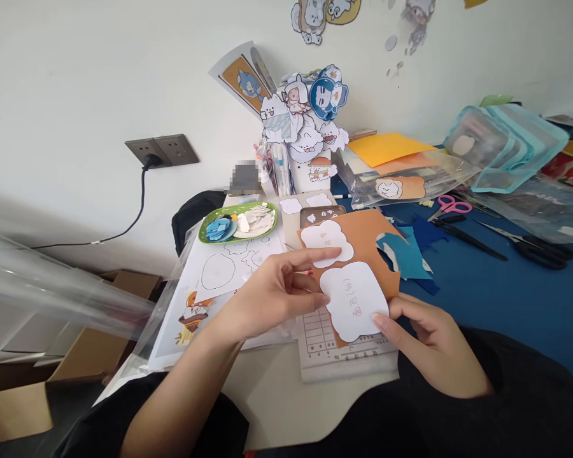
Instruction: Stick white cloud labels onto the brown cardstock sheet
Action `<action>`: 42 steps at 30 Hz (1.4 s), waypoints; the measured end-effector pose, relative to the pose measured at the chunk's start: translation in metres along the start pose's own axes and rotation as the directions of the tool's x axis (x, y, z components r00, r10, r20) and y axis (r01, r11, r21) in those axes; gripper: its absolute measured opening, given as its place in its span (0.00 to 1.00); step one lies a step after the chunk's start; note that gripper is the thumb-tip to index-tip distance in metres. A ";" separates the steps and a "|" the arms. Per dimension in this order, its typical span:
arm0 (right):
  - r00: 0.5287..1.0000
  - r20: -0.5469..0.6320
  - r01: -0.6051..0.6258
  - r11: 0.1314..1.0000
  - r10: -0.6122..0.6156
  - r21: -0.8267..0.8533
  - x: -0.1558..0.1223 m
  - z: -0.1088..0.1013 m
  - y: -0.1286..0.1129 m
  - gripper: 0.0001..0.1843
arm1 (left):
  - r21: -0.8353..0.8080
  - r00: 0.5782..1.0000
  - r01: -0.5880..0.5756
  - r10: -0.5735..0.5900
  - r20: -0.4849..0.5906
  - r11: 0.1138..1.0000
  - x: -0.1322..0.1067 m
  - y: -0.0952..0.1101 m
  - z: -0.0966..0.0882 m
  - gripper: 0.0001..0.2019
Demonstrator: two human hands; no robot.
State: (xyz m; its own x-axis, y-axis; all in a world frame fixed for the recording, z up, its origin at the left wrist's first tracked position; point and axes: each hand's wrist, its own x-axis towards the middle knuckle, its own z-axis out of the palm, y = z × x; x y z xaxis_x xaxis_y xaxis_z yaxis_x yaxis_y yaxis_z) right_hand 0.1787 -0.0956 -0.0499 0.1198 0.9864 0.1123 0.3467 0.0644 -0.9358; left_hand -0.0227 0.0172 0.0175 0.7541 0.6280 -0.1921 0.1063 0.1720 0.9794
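Note:
An orange-brown sheet of felt (367,238) lies tilted over a cutting mat (325,346). Two white paper templates rest on it: a cloud-shaped one (325,240) higher up and a rounded one with handwriting (356,299) lower down. My left hand (272,296) reaches over from the left, index finger stretched onto the cloud template and thumb at the edge of the rounded one. My right hand (427,340) pinches the lower right edge of the rounded template and the felt under it.
A green tray (205,235) of cut paper and felt pieces sits behind. Printed pattern sheets (229,267) lie left. Teal felt scraps (405,254), pink scissors (451,205), black scissors (537,245) and plastic pouches (501,146) lie right on blue cloth. Cartoon cutouts (305,121) stand at the wall.

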 end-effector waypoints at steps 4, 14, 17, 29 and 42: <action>1.000 -0.013 -0.008 1.000 0.008 0.005 0.000 0.000 -0.001 0.19 | -0.013 1.000 -0.005 0.005 0.005 1.000 -0.001 0.000 0.000 0.25; 0.999 -0.021 -0.026 1.000 0.025 -0.006 0.000 0.001 -0.002 0.18 | -0.022 1.000 -0.001 0.001 0.002 1.000 -0.002 0.001 0.001 0.25; 1.000 -0.014 -0.026 1.000 0.026 -0.006 0.000 0.001 -0.002 0.19 | -0.012 1.000 -0.004 0.004 0.000 1.000 -0.001 0.001 0.001 0.25; 1.000 -0.024 0.001 0.999 -0.002 -0.035 0.001 0.000 -0.003 0.18 | 0.107 0.992 -0.055 0.067 -0.110 0.993 0.002 -0.004 0.008 0.24; 0.998 -0.054 0.023 0.998 -0.026 -0.060 0.002 0.000 -0.004 0.18 | 0.073 0.998 -0.040 0.043 -0.037 0.996 0.002 -0.008 0.011 0.34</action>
State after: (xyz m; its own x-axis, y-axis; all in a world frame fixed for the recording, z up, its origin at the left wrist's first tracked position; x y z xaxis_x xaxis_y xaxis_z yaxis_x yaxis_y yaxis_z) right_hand 0.1778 -0.0937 -0.0463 0.1609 0.9747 0.1550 0.4044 0.0782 -0.9112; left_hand -0.0149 0.0089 0.0103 0.7337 0.6623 -0.1518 0.1229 0.0904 0.9883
